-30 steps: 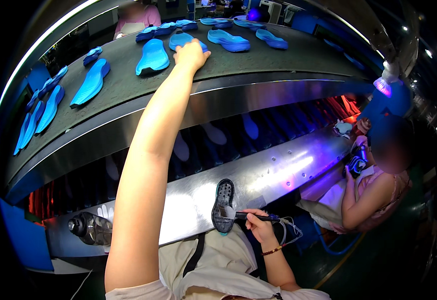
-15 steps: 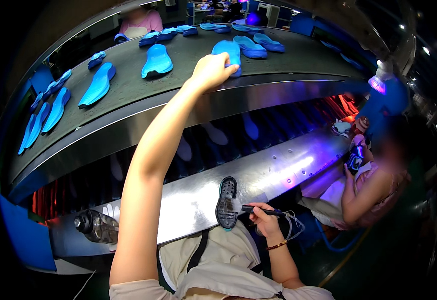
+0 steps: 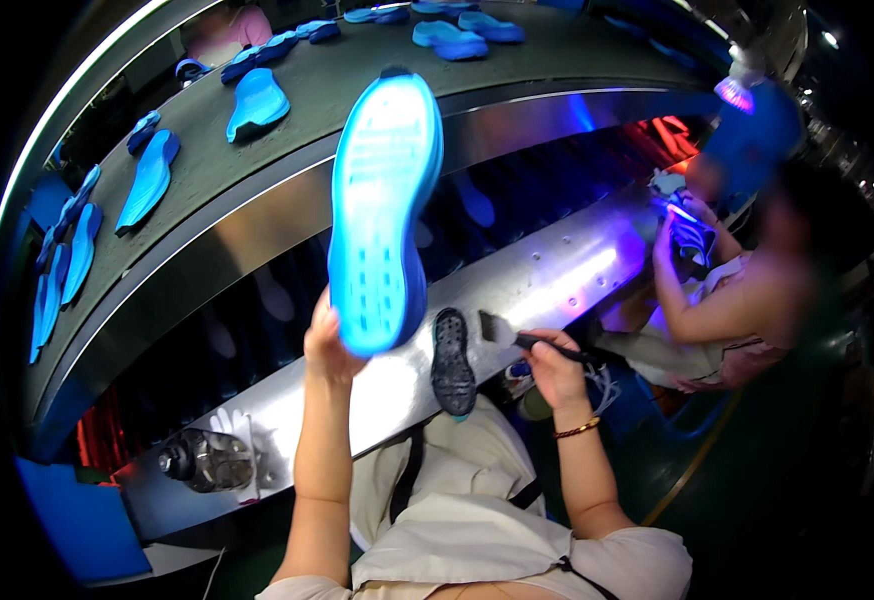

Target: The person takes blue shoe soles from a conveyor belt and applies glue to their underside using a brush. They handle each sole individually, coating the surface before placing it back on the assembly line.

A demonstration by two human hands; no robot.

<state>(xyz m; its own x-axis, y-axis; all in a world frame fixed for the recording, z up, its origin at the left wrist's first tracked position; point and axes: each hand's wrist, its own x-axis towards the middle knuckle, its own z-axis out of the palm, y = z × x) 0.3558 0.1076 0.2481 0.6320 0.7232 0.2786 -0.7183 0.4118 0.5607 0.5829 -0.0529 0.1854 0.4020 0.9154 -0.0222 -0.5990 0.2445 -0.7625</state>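
Blue sole (image 3: 382, 210) has come back toward me from the belt (image 3: 202, 130) since the prev. frame, & the brush (image 3: 519, 339) has come away from the dark sole (image 3: 452, 365). My L hand (image 3: 330, 342) pinches the blue sole by its lower end, approx. upright, w/ most fingers hidden behind. My R hand (image 3: 557, 378) is closed round the brush's blk handle, bristles pointing L, just beside the dark sole, which lies on the metal ledge (image 3: 567, 255). Bottle (image 3: 212, 461) on ledge, far L; co-worker (image 3: 757, 290) sits at R.
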